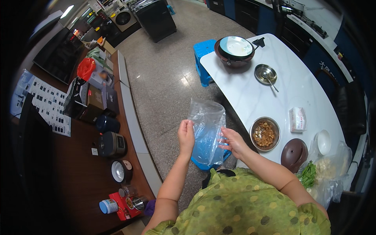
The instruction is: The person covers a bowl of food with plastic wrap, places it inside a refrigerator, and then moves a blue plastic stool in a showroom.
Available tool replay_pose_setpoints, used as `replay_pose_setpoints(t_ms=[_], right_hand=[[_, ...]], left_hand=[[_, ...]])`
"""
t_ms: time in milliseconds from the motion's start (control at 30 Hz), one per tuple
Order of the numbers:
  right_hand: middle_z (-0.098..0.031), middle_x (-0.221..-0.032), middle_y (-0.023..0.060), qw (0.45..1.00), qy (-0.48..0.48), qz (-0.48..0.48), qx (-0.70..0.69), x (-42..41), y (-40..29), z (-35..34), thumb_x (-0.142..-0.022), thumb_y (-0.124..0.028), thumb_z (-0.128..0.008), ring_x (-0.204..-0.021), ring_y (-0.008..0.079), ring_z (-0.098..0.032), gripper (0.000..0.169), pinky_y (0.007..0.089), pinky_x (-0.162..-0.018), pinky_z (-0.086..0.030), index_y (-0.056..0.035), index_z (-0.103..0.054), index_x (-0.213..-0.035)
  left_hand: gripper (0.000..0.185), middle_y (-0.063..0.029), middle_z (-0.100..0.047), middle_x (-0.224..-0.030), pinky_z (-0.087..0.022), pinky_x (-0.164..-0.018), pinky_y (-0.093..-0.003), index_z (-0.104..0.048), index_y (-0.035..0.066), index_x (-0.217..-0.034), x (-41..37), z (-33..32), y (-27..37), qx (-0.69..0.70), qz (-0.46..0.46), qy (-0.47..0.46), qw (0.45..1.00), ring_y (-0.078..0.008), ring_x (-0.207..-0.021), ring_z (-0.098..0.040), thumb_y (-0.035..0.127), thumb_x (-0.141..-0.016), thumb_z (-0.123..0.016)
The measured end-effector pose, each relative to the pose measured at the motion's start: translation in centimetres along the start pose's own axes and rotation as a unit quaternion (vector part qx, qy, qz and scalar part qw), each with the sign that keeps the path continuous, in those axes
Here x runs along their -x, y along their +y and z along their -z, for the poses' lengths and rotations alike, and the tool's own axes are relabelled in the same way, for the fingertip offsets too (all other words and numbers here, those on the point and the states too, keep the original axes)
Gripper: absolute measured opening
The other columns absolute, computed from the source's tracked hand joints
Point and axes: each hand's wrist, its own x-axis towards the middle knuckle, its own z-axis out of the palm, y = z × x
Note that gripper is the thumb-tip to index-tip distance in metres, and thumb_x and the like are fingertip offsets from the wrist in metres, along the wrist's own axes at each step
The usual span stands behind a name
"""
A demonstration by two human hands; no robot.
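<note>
A clear plastic bag hangs in front of me above a blue stool, whose colour shows through the film. My left hand pinches the bag's left edge. At its right edge is my right hand, fingers spread against the film; whether they grip it cannot be told. To the right, on a white marbled table, stands a steel bowl of brown chopped food. Beside it lies a brown oval lid.
Farther along the table are stacked pans with a plate, a steel dish with spoon and a tissue pack. Near me sit a white bowl, leafy greens and plastic bags. A cluttered wooden counter runs along the left.
</note>
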Motion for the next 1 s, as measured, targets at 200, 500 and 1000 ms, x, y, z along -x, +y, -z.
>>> replay_pose_setpoints(t_ms=[200,500,1000], right_hand=[[-0.051,-0.076,0.0017,0.994,0.049,0.098,0.017,-3.5,3.5,1.4,-0.086,-0.021,-0.049,-0.060,0.0107,-0.052,0.015,0.0262,-0.056,-0.049,-0.0071,-0.049,-0.082],[-0.050,-0.074,0.0026,0.988,0.090,0.122,-0.032,-4.6,6.0,2.6,-0.086,-0.014,-0.045,-0.062,0.0110,-0.052,0.012,0.0264,-0.057,-0.049,-0.0050,-0.048,-0.080],[-0.062,-0.079,0.0019,0.819,0.213,0.376,0.377,-3.2,-18.9,19.8,-0.076,-0.011,-0.060,-0.071,0.0082,-0.055,0.013,0.0209,-0.067,-0.044,-0.0015,-0.062,-0.085]], left_hand=[[0.016,0.0058,-0.043,-0.069,-0.031,-0.054,-0.0161,-0.049,0.006,-0.081,1.0,0.3,0.2,0.018,0.003,0.061,0.998,-0.0008,-0.061,-0.035,0.016,-0.091,-0.041],[0.014,0.0051,-0.043,-0.062,-0.029,-0.048,-0.0158,-0.049,0.006,-0.081,1.1,1.2,-7.3,0.071,0.124,0.069,0.987,-0.0018,-0.053,-0.036,0.014,-0.090,-0.041],[0.006,-0.0118,-0.056,-0.101,-0.048,-0.081,-0.0250,-0.050,0.003,-0.090,-11.0,-21.3,-3.4,0.266,0.210,-0.278,0.899,-0.0182,-0.092,-0.057,0.006,-0.085,-0.049]])
